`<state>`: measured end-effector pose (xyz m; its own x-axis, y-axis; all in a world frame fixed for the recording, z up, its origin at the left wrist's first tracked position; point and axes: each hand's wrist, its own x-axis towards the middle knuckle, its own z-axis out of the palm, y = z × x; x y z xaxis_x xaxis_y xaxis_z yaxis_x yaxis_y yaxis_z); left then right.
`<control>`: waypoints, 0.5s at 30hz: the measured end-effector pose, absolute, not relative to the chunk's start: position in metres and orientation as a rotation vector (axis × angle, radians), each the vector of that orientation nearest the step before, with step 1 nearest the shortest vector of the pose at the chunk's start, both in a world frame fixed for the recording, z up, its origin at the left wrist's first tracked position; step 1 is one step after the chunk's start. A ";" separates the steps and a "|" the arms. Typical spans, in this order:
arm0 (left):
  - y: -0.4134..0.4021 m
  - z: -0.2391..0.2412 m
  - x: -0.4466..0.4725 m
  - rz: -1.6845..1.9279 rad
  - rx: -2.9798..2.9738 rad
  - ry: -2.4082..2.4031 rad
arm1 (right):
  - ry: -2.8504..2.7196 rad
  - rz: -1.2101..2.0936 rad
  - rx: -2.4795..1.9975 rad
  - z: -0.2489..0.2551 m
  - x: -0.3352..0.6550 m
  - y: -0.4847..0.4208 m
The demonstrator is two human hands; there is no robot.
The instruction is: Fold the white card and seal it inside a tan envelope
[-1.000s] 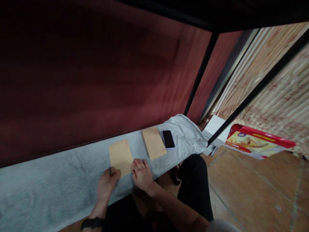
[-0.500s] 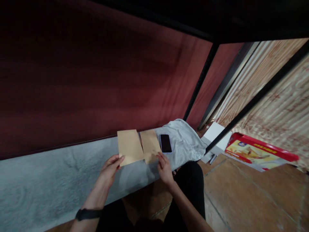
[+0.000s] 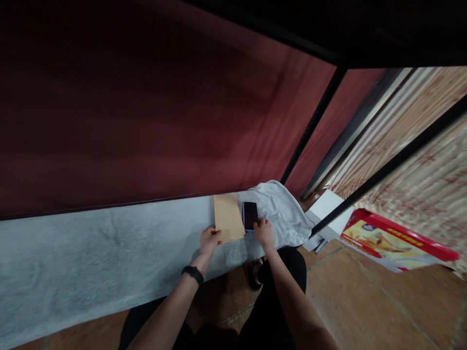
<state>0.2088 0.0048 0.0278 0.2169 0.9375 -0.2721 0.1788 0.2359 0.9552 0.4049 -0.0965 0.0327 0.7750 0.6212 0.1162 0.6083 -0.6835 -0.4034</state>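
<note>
A tan sheet of paper (image 3: 229, 216), perhaps a kraft envelope, lies on the grey cloth-covered bench. My left hand (image 3: 209, 241) pinches its lower left edge between thumb and fingers. Just right of the paper rests a phone (image 3: 250, 215) with a dark screen and a light purple case. The curled fingers of my right hand (image 3: 264, 232) are at the phone's lower right corner, which they partly cover. The phone is flat on the cloth. Whether more than one sheet is stacked here, I cannot tell.
The bench (image 3: 109, 248) runs along a dark red wall (image 3: 164, 146), its cloth (image 3: 282, 209) bunched at the right end. Beyond a slanted black bar (image 3: 386, 172) are a white box (image 3: 326, 211) and a red and yellow carton (image 3: 396, 240) near the tiled floor.
Two tan sheets were side by side; now just one shows, where the right one lay. My left hand has moved right with its sheet. My right hand has shifted from the paper to the phone.
</note>
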 end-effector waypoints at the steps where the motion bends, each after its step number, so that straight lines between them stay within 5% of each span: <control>1: 0.005 0.026 0.209 0.756 1.252 1.264 | -0.911 0.041 -2.563 0.033 0.403 -0.090; 15: -0.037 0.034 0.188 0.700 1.869 1.231 | -0.796 0.061 -2.560 0.046 0.390 -0.026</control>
